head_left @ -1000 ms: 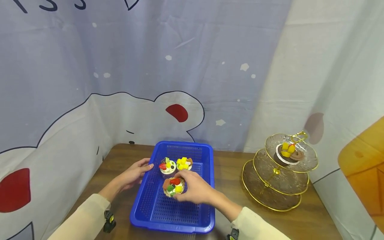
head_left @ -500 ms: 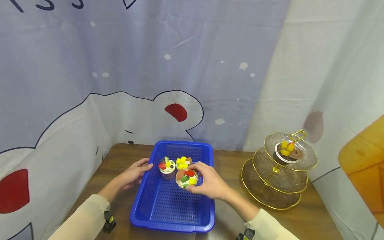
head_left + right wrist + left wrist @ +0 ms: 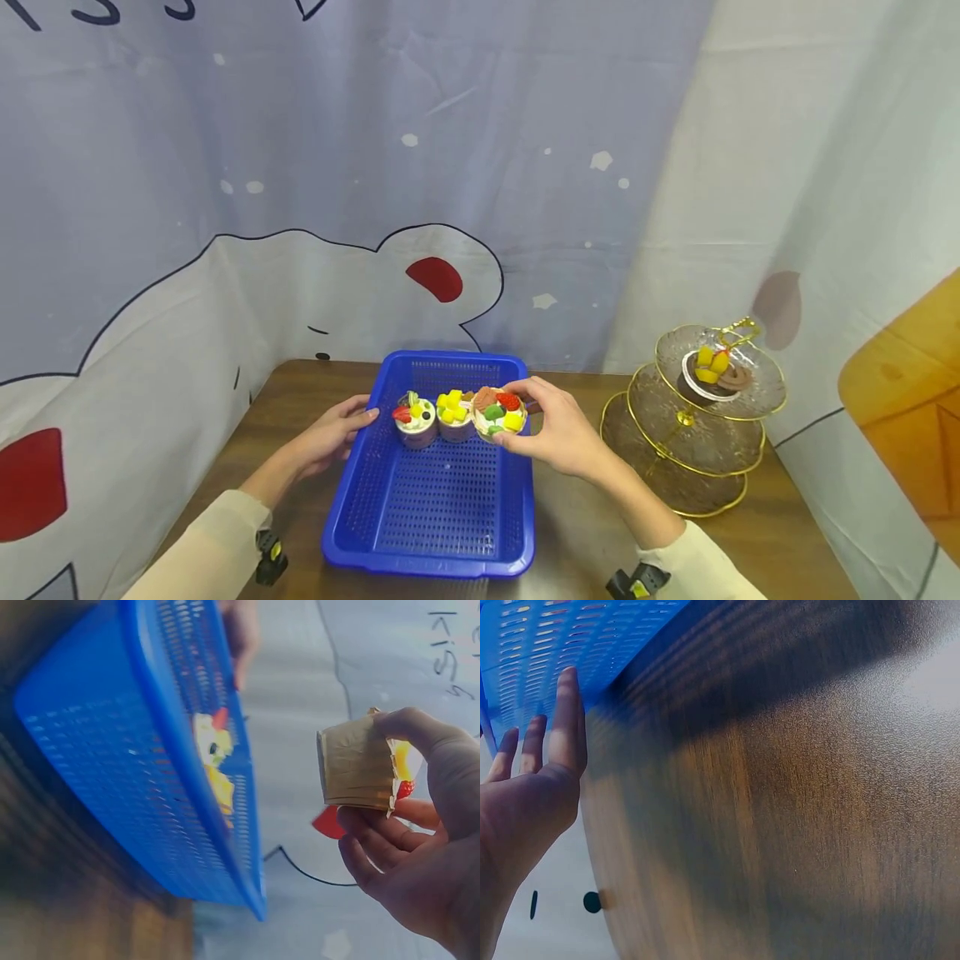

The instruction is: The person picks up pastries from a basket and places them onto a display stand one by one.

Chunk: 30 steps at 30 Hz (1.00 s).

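Note:
My right hand (image 3: 562, 429) pinches a cupcake (image 3: 498, 413) by its rim, between thumb and fingers. Strawberry, green and yellow pieces top its cream, and the right wrist view shows its tan paper cup (image 3: 356, 763), raised above the blue plastic basket (image 3: 435, 567). Inside the basket, side by side, stand a cupcake with strawberry and dark berry (image 3: 416, 425) and one with yellow cubes (image 3: 453, 417). My left hand (image 3: 330, 437) holds the basket's left side, thumb over the rim. In the left wrist view its fingers (image 3: 568, 724) lie along the outer wall.
To the right stands a three-tier glass stand (image 3: 693, 458) with gold edges. On its top plate sits a chocolate cupcake (image 3: 708, 379) with yellow pieces. A wooden table (image 3: 577, 533) carries everything, and a printed curtain (image 3: 360, 167) hangs behind it.
My right hand has lifted the cupcake and carried it right and away from me, from the basket's middle to its right rim. The left hand stays on the basket.

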Tool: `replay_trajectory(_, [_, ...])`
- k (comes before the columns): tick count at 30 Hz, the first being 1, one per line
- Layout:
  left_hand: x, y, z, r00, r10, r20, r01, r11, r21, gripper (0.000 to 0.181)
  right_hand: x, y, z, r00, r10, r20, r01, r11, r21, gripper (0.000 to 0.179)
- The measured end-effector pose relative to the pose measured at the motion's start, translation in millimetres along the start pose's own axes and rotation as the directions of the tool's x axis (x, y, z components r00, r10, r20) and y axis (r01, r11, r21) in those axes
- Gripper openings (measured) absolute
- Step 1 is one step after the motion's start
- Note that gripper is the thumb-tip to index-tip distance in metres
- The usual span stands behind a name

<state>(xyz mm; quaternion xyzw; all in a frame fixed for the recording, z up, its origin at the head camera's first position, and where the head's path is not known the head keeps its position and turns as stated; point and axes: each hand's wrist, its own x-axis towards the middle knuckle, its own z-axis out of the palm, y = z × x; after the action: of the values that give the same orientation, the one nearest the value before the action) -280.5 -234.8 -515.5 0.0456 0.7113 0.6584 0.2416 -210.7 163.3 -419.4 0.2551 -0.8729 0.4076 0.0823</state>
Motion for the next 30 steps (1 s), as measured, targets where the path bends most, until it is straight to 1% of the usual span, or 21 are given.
replay_trajectory(6, [1.6, 1.8, 1.0, 1.000, 0.000, 0.007, 0.000, 1.000, 0.007, 0.066, -5.3, -4, -25, 0.997, -0.001, -0.082, 0.000, 1.000, -0.008, 0.053])
replay_trajectory(10, [1.7, 1.2, 0.6, 1.000, -0.003, 0.012, 0.003, 1.000, 0.006, 0.066, -10.2, -7, -41, 0.993, -0.003, -0.120, 0.000, 1.000, -0.018, 0.053])
replay_trajectory(13, [1.1, 0.3, -0.5, 1.000, -0.010, 0.006, 0.010, 1.000, 0.001, 0.067, -14.6, -9, -54, 0.990, 0.012, -0.138, -0.016, 1.000, -0.027, 0.054])
replay_trajectory(18, [0.3, -0.3, -2.1, 1.000, -0.002, 0.008, 0.002, 1.000, 0.011, 0.070, -19.6, -13, -73, 0.986, 0.042, -0.160, -0.053, 0.997, -0.060, 0.058])
replay_trajectory(25, [-0.2, -0.9, -2.9, 1.000, -0.004, 0.004, 0.004, 1.000, 0.009, 0.069, -21.5, -17, -97, 0.979, 0.038, -0.201, -0.061, 0.992, -0.107, 0.058])
replay_trajectory(30, [-0.6, 0.2, -2.1, 1.000, 0.001, 0.023, -0.001, 1.000, 0.007, 0.070, -27.0, -26, -116, 0.970, 0.074, -0.230, -0.101, 0.989, -0.111, 0.058])
